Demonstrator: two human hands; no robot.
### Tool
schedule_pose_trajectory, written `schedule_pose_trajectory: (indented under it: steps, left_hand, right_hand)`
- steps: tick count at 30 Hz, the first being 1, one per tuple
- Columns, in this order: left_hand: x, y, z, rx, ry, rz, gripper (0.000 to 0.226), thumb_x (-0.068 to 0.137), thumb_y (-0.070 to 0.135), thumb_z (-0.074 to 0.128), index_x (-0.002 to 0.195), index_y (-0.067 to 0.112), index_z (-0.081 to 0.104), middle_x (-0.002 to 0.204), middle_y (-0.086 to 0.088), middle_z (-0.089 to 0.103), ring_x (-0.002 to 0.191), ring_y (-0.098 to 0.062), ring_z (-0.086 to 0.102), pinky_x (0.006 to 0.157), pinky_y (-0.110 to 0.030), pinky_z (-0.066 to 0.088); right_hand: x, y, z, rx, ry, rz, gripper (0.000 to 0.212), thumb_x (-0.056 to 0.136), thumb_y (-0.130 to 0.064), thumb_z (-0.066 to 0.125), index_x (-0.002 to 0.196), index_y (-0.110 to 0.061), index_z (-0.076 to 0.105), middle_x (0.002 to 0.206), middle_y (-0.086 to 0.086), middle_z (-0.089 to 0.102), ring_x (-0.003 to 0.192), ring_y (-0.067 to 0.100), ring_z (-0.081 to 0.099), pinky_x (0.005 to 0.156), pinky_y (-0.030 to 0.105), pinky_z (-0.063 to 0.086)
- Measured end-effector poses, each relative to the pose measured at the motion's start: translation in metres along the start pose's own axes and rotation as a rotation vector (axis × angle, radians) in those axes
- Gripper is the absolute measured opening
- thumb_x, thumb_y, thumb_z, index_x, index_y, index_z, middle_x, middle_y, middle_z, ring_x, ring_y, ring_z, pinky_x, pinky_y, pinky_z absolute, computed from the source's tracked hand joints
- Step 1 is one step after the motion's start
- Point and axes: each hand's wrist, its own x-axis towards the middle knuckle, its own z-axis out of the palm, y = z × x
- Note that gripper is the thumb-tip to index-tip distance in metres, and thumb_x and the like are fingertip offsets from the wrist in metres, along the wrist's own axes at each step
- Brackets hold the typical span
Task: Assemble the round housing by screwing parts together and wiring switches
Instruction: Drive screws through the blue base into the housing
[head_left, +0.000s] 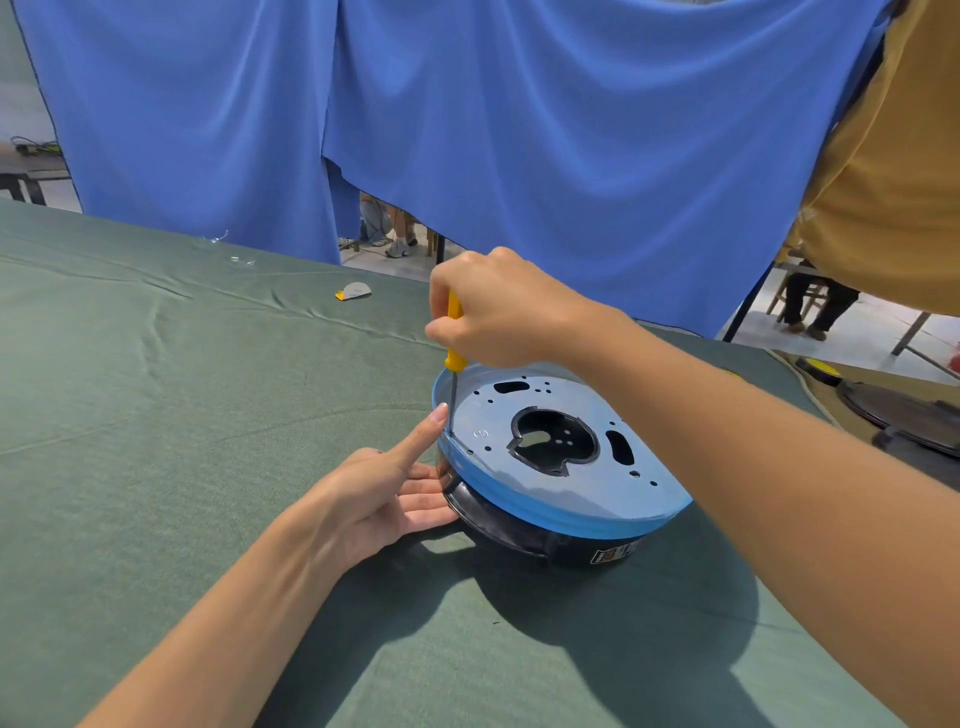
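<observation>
Yellow screwdriver (454, 332), one; round housing (587, 483), one

We are listing one green-clothed counter (156, 467), which is carrying: a round housing (597, 499) sitting mid-counter; a white-and-yellow tab (354, 291) lying behind it; clear scraps (241, 261) lying far left.

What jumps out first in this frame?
The round housing, blue plate over a black base, sits centre on the green cloth. The right hand grips a yellow screwdriver upright at its left rim, beside the raised forefinger of the left hand. Blue drapes hang behind.
</observation>
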Motion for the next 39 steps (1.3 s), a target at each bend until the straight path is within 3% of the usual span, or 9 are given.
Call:
schedule_pose_trajectory:
  steps: [6,8,13,18,21,24,28,31,39]
  left_hand:
    - [-0.001,0.000,-0.001,-0.005,-0.002,-0.010,0.107,0.040,0.050,0.091,0.115,-0.015,0.051,0.094,-0.025,0.074,0.084,-0.035,0.074,0.060,-0.041,0.061]
    - [-0.002,0.000,0.000,-0.004,-0.001,-0.012,0.105,0.041,0.050,0.090,0.114,-0.014,0.052,0.094,-0.025,0.074,0.084,-0.035,0.075,0.061,-0.041,0.061]
    - [-0.003,0.000,0.001,0.001,-0.007,-0.010,0.102,0.040,0.050,0.090,0.109,-0.014,0.054,0.095,-0.025,0.074,0.085,-0.035,0.074,0.062,-0.041,0.061]
    - [-0.004,0.001,0.000,-0.006,-0.007,-0.017,0.106,0.041,0.050,0.090,0.115,-0.015,0.050,0.095,-0.025,0.073,0.085,-0.035,0.074,0.061,-0.042,0.061]
    - [-0.003,0.000,0.000,-0.006,-0.003,-0.002,0.104,0.042,0.050,0.089,0.114,-0.015,0.052,0.094,-0.024,0.074,0.082,-0.034,0.075,0.061,-0.041,0.061]
    - [-0.003,0.000,0.000,0.001,-0.002,0.000,0.104,0.043,0.050,0.088,0.115,-0.015,0.051,0.095,-0.024,0.074,0.085,-0.034,0.074,0.066,-0.042,0.062]
    - [-0.004,0.000,0.000,0.000,-0.012,0.003,0.099,0.043,0.049,0.089,0.111,-0.014,0.054,0.097,-0.025,0.074,0.086,-0.035,0.074,0.066,-0.042,0.062]
    - [-0.003,-0.001,0.000,0.000,-0.009,0.009,0.098,0.042,0.049,0.089,0.110,-0.013,0.056,0.095,-0.024,0.074,0.084,-0.034,0.075,0.063,-0.041,0.062]
    - [-0.001,-0.001,-0.001,-0.003,-0.017,0.011,0.101,0.042,0.050,0.091,0.112,-0.013,0.054,0.096,-0.024,0.074,0.086,-0.035,0.074,0.062,-0.041,0.061]
  right_hand:
    - [-0.002,-0.001,-0.003,0.016,-0.058,0.152,0.046,0.090,-0.047,0.056,0.062,-0.012,0.043,0.053,0.002,0.049,0.054,0.023,0.055,0.043,0.024,0.029]
    - [-0.001,-0.002,-0.010,0.015,-0.148,0.149,0.040,0.090,-0.044,0.053,0.066,-0.012,0.051,0.057,0.003,0.056,0.044,0.018,0.060,0.041,0.019,0.036]
    - [0.002,0.001,-0.002,-0.034,-0.078,0.094,0.018,0.089,-0.019,0.048,0.095,-0.008,0.061,0.095,0.011,0.059,0.090,0.033,0.056,0.059,0.033,0.040]
    - [-0.002,0.000,-0.010,-0.074,-0.176,0.186,0.036,0.093,-0.051,0.051,0.094,-0.015,0.047,0.077,0.000,0.048,0.071,0.019,0.056,0.053,0.026,0.036]
    - [-0.001,-0.004,-0.023,-0.049,-0.298,0.130,0.027,0.093,-0.032,0.053,0.109,-0.010,0.055,0.081,0.004,0.063,0.051,0.012,0.056,0.033,0.012,0.033]
    - [-0.001,-0.004,-0.018,-0.057,-0.226,0.058,0.014,0.090,-0.016,0.054,0.096,-0.006,0.063,0.072,0.008,0.068,0.055,0.018,0.065,0.033,0.013,0.035]
    - [0.000,0.000,-0.009,-0.076,-0.108,0.122,0.035,0.094,-0.026,0.054,0.065,-0.013,0.038,0.065,0.005,0.041,0.060,0.025,0.042,0.046,0.028,0.028]
    - [0.002,0.002,-0.013,-0.109,-0.168,0.159,0.049,0.096,-0.043,0.051,0.059,-0.012,0.040,0.055,0.002,0.047,0.051,0.018,0.046,0.045,0.026,0.030]
    - [0.001,0.000,-0.020,-0.092,-0.269,0.086,0.016,0.089,-0.023,0.058,0.084,-0.009,0.063,0.069,0.007,0.068,0.057,0.019,0.065,0.042,0.016,0.044]
